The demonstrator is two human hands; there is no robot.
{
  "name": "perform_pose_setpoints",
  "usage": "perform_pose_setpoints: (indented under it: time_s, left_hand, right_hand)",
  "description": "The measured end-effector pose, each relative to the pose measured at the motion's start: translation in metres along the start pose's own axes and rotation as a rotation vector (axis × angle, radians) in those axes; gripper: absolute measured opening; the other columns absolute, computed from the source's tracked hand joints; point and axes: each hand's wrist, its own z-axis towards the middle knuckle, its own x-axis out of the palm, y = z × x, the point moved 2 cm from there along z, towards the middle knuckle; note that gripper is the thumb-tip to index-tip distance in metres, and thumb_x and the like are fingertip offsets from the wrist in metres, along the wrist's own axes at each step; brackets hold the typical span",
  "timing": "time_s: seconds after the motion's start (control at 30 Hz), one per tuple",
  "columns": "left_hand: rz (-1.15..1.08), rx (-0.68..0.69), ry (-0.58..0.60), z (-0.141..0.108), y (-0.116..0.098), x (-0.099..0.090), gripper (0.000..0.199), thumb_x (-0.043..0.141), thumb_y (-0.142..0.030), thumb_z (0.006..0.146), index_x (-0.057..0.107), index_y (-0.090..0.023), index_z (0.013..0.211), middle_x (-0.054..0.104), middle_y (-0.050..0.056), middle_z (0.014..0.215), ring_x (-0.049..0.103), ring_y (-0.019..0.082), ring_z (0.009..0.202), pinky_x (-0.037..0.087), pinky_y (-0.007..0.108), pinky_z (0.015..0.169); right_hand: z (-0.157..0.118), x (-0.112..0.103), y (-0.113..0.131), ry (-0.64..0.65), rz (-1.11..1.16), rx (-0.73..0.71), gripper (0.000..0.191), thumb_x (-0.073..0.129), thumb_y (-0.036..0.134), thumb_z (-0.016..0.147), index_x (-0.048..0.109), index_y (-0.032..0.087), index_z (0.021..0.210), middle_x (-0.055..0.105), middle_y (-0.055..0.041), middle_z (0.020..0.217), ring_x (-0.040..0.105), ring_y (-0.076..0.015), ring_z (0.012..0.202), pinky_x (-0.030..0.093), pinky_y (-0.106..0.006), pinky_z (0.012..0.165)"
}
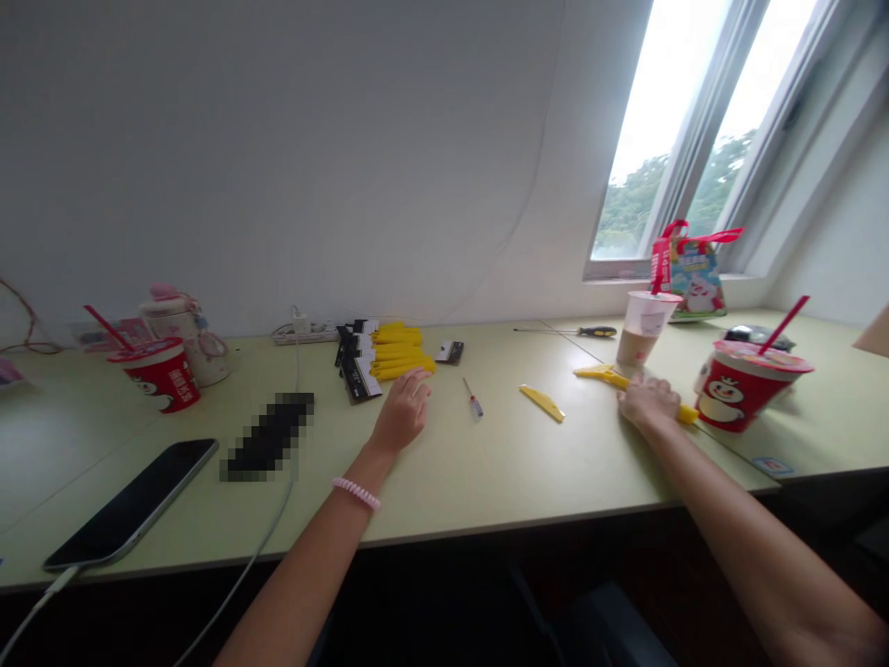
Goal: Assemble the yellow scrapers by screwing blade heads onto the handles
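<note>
My left hand (405, 408) reaches the front edge of a pile of yellow tools (399, 347) with black-and-white cards (361, 371); its fingers are bent, and whether they grip one is unclear. On the right, my right hand (649, 402) is closed around the handle of a yellow scraper-like tool (603, 373), which lies on the table with its wide head pointing left. Between my hands lie a small screwdriver (474, 401) and a flat yellow blade-shaped piece (543, 404). A loose card (450, 352) sits right of the pile.
Red cups with straws stand at left (163, 380) and right (743, 389), a clear cup (643, 329) behind my right hand. Two phones, one pixelated, lie at left with cables. A longer screwdriver (595, 332), power strip (312, 333), bottle (191, 338) and bag (698, 283) are farther back.
</note>
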Motion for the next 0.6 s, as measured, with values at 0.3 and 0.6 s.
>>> perform_pose_setpoints:
  time_s: [0.3,0.6]
  left_hand:
    - [-0.206,-0.081,-0.018,0.008,-0.017,0.003,0.023,0.038,-0.006,0.078,0.053,-0.016,0.093,0.058,0.01,0.105,0.049,0.02,0.107,0.038,0.04,0.095]
    - [-1.185,-1.078,-0.337,0.014,-0.031,0.026,0.034,0.037,-0.05,0.083,0.046,-0.018,0.092,0.061,0.005,0.073,0.06,0.015,0.064,0.046,0.025,0.057]
  right_hand:
    - [-0.024,-0.038,0.032,0.053,0.243,-0.118,0.027,0.045,0.034,0.081,0.054,0.014,0.097,0.06,-0.0145,0.097,0.059,-0.0265,0.085,0.046,-0.035,0.061]
    - [-0.183,-0.093,0.197,0.352,0.905,-0.779,0.022,0.055,0.034,0.077,0.05,0.021,0.094,0.063,-0.0048,0.093,0.06,-0.0139,0.066,0.046,-0.025,0.055]
